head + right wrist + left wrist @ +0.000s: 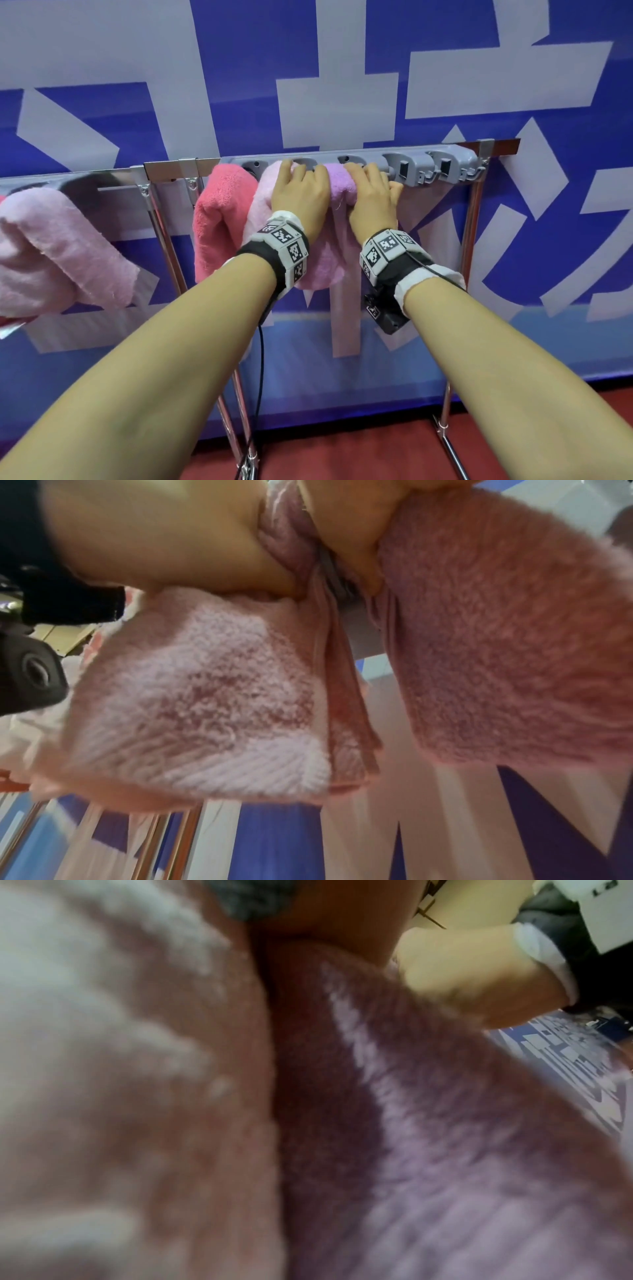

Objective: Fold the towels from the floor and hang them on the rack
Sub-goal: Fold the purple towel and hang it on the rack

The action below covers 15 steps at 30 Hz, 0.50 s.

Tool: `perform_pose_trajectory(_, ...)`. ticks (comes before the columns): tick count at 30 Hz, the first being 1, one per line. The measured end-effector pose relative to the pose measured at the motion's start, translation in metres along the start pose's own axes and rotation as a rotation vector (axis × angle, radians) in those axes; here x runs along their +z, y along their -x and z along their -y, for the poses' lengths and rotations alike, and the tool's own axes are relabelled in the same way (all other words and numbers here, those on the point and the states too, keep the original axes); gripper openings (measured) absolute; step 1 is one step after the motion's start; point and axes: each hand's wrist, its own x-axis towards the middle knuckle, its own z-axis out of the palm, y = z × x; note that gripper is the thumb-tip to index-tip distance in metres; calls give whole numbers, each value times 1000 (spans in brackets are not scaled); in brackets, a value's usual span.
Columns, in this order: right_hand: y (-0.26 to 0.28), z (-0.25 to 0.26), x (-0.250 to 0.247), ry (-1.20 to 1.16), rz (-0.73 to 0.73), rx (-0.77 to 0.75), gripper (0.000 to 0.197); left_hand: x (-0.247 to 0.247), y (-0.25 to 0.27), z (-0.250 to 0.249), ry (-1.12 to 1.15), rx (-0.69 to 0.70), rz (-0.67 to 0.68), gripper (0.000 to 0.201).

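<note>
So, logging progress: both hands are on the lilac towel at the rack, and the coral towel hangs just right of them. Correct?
Not quite. In the head view the coral towel hangs left of both hands, not right. The left hand and right hand are indeed on the lilac towel at the rack.

Coral towel [219,212], pale pink towel [263,202], lilac towel [337,181] (grey rack [411,164]).

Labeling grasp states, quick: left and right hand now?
Left hand: open, fingers flat on the light pink towel.
Right hand: closed on the lilac towel.
</note>
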Motion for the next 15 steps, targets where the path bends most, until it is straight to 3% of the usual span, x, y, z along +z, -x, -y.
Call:
perform_pose_trajectory(2,9,-1,1,9,39,10,58,8,7,0,64,49,1,35)
perform_pose_trajectory(4,16,1,6,-46,34,37,64,10,15,2,121,96,54,61)
perform_pose_trajectory(6,19,2,10,-137,24,67,68,5,19,5,186,108,68,74)
perform_pose_trajectory(10,30,6,-2,-209,139,191,68,-1,25,5,212,58,51,70)
perform_pose_trajectory(15,50,17,-23,-217,248,273,63,4,42,5,182,56,138,65)
